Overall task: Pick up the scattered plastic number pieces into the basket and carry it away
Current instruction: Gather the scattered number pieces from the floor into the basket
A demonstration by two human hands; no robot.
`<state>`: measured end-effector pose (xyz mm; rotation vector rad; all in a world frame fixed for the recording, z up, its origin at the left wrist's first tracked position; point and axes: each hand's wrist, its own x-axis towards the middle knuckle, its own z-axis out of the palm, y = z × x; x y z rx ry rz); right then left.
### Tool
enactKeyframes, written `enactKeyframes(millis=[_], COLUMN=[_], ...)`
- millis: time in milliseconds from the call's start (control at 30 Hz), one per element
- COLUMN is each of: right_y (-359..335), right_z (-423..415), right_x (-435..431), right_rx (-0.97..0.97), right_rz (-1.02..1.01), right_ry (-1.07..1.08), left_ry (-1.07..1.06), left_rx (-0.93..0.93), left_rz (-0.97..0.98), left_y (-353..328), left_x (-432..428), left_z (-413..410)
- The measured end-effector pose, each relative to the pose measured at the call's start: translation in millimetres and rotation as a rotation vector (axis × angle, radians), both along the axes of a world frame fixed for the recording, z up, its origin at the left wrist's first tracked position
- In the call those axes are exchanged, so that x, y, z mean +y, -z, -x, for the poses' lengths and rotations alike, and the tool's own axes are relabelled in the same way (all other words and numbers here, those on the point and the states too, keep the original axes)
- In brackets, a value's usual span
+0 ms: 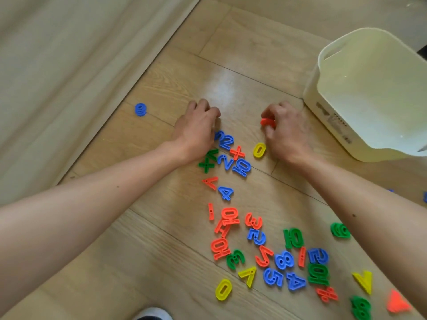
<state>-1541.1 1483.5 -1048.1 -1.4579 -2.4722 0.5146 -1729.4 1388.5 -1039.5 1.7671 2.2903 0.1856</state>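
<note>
Several coloured plastic number and sign pieces lie scattered on the wood floor, most in a cluster (272,255) between my forearms. My right hand (286,132) pinches a red piece (268,122) just above the floor, left of the white basket (328,116). The basket stands at the right, and no pieces show inside it. My left hand (196,128) rests knuckles-up on the floor with its fingers curled under; what they hold is hidden. Blue number pieces (225,140) lie against its right side. A yellow 0 (259,150) lies below my right hand.
A lone blue piece (140,109) lies far left, near the edge of a pale mat or curtain (69,65) that covers the left side. A shoe tip (152,314) shows at the bottom edge. More pieces (362,281) lie under my right forearm.
</note>
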Motion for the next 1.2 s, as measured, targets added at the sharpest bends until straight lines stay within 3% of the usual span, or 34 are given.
enactKeyframes(millis=[233, 467, 667, 1033, 1200], right_y=[-15, -11, -8, -4, -4], right_z=[24, 41, 44, 48, 44], right_x=[-21, -40, -52, -56, -58], right_rx=[0.246, 0.057, -0.111, -0.062, -0.003], right_rz=[0.248, 0.224, 0.134, 0.152, 0.149], right_ry=[-0.194, -0.311, -0.357, -0.319, -0.344], left_ry=[0.025, 0.012, 0.167, 0.101, 0.081], left_rx=[-0.158, -0.244, -0.231, -0.234, -0.35], left_rz=[-0.075, -0.085, 0.015, -0.03, -0.077], left_y=[2, -2, -6, 3, 2], left_x=[-1, -12, -27, -37, -39], left_z=[5, 15, 8, 11, 12])
